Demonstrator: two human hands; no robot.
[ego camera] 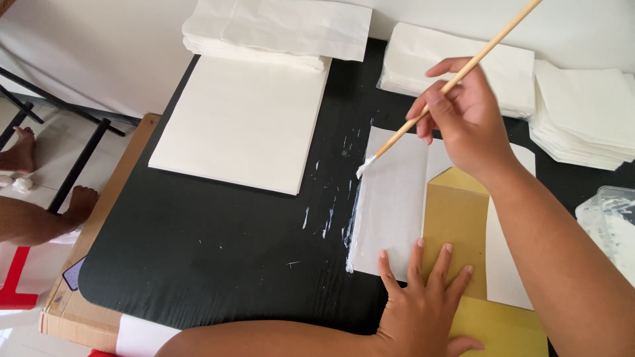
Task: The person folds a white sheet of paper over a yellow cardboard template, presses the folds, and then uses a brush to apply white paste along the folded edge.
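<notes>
My right hand grips a long wooden-handled brush whose white, glue-loaded tip touches the upper left edge of a white paper sheet. That sheet lies on a black table, partly over a tan cardboard template. My left hand lies flat with fingers spread, pressing down the sheet's lower edge and the template. White glue streaks mark the table just left of the sheet.
A large stack of white sheets lies at the table's upper left, with folded white bags behind it. More white paper stacks sit at the back right. A clear plastic tub of glue stands at right. Another person's bare feet rest on the floor at left.
</notes>
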